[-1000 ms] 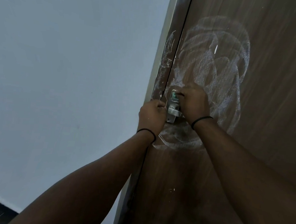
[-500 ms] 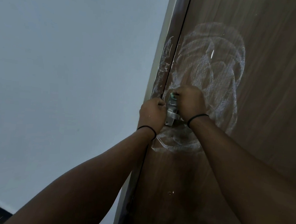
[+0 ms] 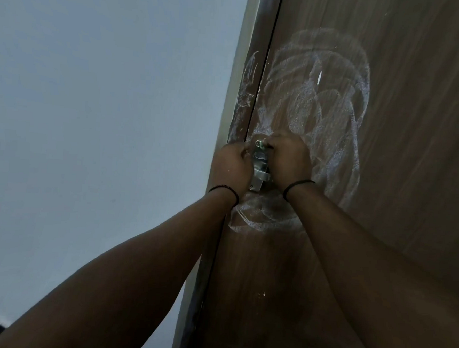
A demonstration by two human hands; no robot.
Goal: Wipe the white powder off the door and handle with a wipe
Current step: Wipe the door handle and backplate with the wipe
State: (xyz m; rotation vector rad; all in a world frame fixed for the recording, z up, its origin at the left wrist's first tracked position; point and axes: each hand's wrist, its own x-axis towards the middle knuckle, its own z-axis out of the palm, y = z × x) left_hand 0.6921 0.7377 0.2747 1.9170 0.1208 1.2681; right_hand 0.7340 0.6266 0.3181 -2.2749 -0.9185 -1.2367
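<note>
A: Where is the handle (image 3: 259,170), and how should it be cleaned?

B: It is fixed at the left edge of the door (image 3: 413,131), with its metal plate showing between the two hands. The wipe (image 3: 262,146) is seen only as a small greenish bit above the handle. The plate's top corner should be worked with short, firm strokes, and the wipe refolded once it is loaded, or the powder (image 3: 329,99) will only be spread.

A: How is the wipe held?

B: It is pinched in the right hand (image 3: 288,158), whose fingers are curled shut, just right of the handle. The left hand (image 3: 231,168) is closed just left of the handle, at the door's edge; what it grips cannot be told.

A: And beyond the handle?

B: Broad white swirls are left above, right of and below it, and streaks on the frame (image 3: 245,94) to its left. Both forearms are reached up and in toward the handle, wrists nearly level.
</note>
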